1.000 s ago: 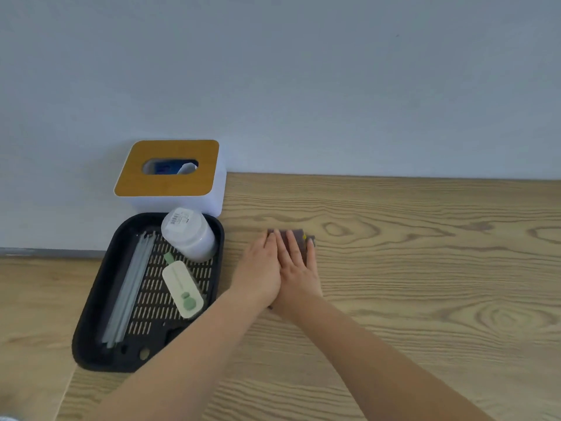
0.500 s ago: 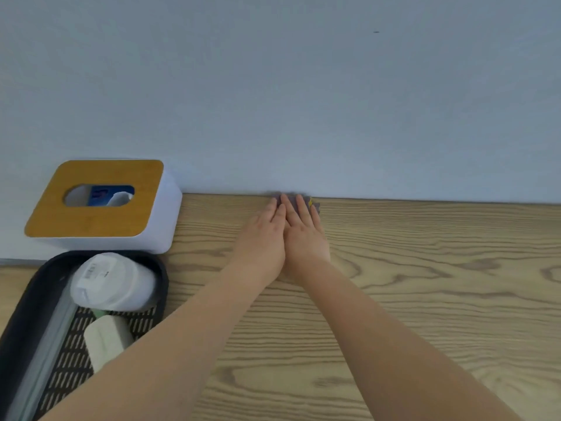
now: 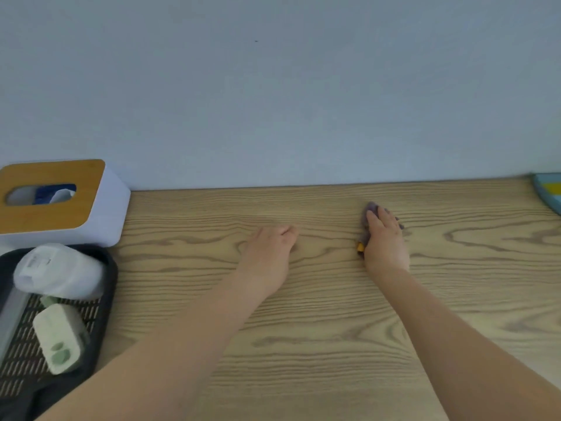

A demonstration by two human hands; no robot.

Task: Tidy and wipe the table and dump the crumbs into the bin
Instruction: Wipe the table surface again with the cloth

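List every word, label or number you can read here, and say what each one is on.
None can be read.
White bottle in the black tray: a small printed label, too blurred to read.
Tissue box: no lettering visible.

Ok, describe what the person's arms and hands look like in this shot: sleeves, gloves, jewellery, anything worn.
Both forearms are bare from where they enter the picture to the wrist: no sleeves show. The left hand and the right hand wear no gloves, and no watch, bracelet or ring is visible on either. The nails are too blurred to judge. Upper arms and shoulders lie outside the picture.
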